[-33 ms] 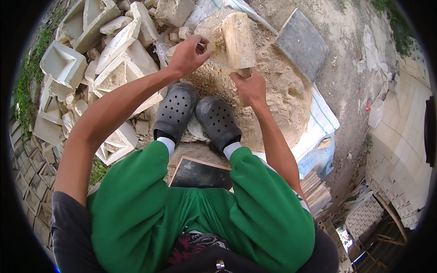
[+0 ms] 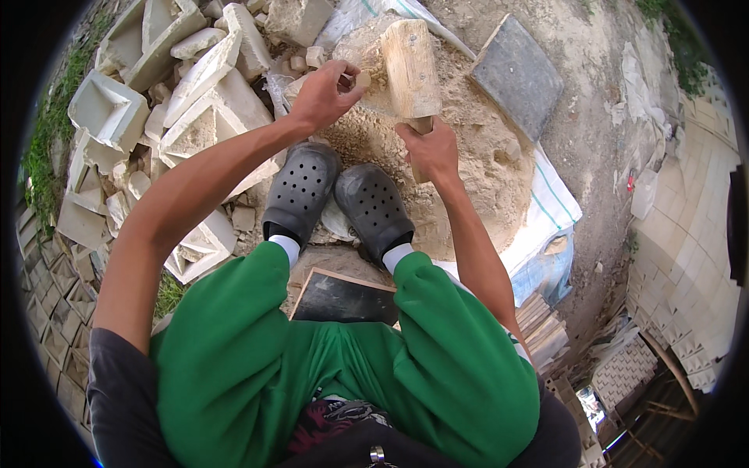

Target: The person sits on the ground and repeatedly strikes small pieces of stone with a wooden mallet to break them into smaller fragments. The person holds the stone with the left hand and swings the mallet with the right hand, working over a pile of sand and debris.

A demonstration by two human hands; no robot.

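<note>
My right hand [image 2: 434,151] is closed round the handle of a wooden mallet [image 2: 411,72]. The mallet's thick, pale head points away from me, over a mound of crumbled tan material [image 2: 468,187]. To its left, my left hand [image 2: 331,95] pinches a small pale chunk [image 2: 362,80] between thumb and fingers. A slight gap separates the chunk from the mallet head. Beneath my left hand and the mallet lie coarse crumbs, spread in front of my grey clogs [image 2: 303,183].
Broken pale block pieces [image 2: 214,117] are heaped on the left. A dark square slab [image 2: 518,78] lies at the far right of the mound. Under the mound spreads a white woven sheet [image 2: 552,199]. A dark framed board [image 2: 343,298] sits between my legs.
The mallet and my right hand have shifted very slightly to the right. My left hand and its chunk stay in place.
</note>
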